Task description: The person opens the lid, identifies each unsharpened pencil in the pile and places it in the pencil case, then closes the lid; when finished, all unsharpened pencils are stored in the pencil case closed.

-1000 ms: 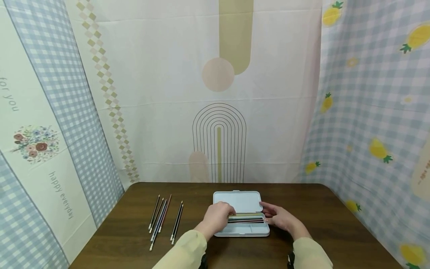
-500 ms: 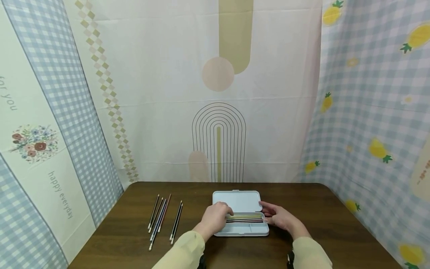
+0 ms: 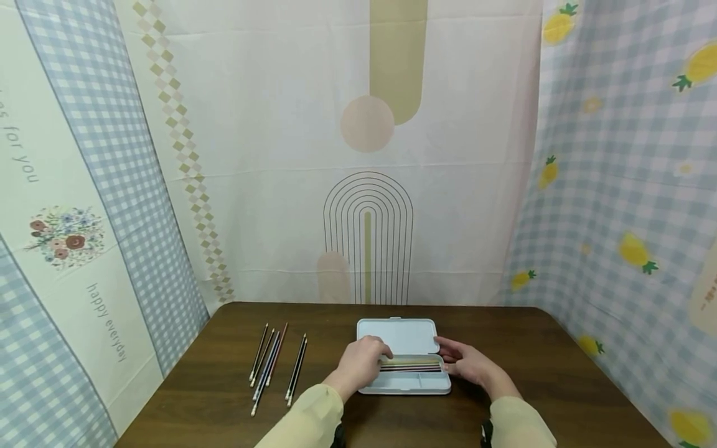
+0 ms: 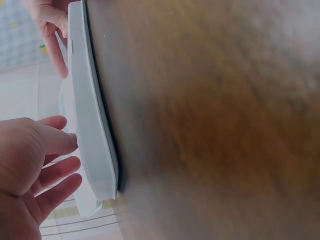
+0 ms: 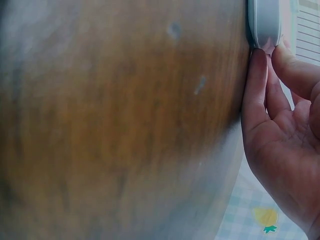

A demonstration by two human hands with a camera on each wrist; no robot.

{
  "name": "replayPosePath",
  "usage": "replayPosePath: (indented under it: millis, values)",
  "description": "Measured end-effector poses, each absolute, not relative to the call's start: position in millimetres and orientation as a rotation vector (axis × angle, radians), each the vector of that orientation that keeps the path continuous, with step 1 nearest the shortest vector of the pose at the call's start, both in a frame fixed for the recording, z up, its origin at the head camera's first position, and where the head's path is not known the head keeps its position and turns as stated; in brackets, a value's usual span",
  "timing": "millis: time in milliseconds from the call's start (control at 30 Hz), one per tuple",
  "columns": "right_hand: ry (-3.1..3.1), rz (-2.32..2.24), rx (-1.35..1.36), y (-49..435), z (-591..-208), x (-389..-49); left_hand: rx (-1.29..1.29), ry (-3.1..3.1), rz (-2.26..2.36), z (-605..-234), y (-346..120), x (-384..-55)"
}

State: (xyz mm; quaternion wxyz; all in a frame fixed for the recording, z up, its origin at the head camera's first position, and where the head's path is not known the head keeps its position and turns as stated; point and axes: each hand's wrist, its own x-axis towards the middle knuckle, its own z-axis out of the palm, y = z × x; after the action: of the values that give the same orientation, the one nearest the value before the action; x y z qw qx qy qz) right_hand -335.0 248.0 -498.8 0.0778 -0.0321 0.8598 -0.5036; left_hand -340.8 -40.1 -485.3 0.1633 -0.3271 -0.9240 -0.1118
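A pale blue pencil case (image 3: 396, 336) lies on the table with its lid tipped back. Several pencils (image 3: 411, 368) lie lengthwise in its rear compartment. My left hand (image 3: 360, 362) reaches over the case's left end, fingertips at the pencils. In the left wrist view, that thumb dips behind the front wall (image 4: 90, 115), its tip partly hidden, and the other fingers are loosely bent. At the case's right end, my right hand (image 3: 472, 363) steadies it. In the right wrist view, the thumb (image 5: 295, 70) lies on the rim while fingers bear against the end wall.
Several loose pencils (image 3: 267, 364) with white ends lie on the brown table (image 3: 504, 330) to the left. Two dark ones (image 3: 296, 370) lie close together, nearer the case. Patterned cloths hang behind the table and at both sides.
The pencils in the case have shifted and now lie closer together, with the yellowish ones nearer the front. My left fingers have moved slightly over them; my right hand keeps its place.
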Motion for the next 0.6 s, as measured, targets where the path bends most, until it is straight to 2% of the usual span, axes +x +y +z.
replayPosePath:
  millis: [600]
  values:
    - [2.568, -1.501, -0.092, 250, -499, -343, -0.886, -2.62, -0.741, -483, -69, -345]
